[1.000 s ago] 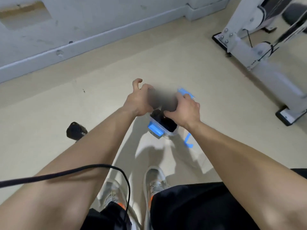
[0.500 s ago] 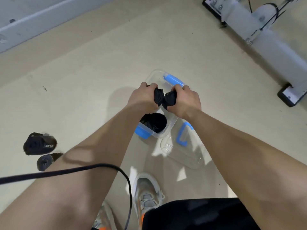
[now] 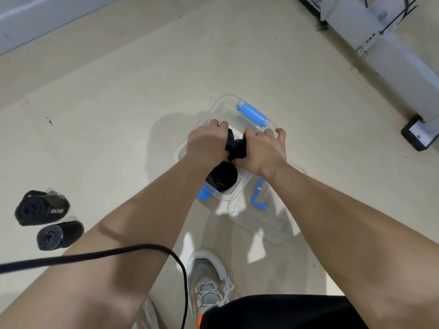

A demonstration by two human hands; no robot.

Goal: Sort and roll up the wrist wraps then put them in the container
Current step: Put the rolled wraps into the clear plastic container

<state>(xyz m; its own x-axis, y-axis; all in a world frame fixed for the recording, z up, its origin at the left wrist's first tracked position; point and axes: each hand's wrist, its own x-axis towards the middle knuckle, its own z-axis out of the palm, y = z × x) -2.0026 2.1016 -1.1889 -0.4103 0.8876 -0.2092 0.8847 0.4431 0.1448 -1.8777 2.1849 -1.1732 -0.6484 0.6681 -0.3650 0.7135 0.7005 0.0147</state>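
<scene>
Wrist wrap [image 3: 234,148] gripped by left hand [image 3: 204,148] and right hand [image 3: 261,154], over container [image 3: 222,100], floor roll [image 3: 42,210], label unreadable

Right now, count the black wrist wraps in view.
4. Far floor wrap and near floor wrap lie at left; third wrap sits inside the clear plastic container; left hand and right hand grip fourth wrap above it. Hands may hide more.

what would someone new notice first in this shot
At centre, the left hand and right hand grip a black wrap over the clear container, where a rolled wrap already lies. On the floor at far left lie a logo roll and a grey-ended roll. The lid lies by the container's near side.
</scene>
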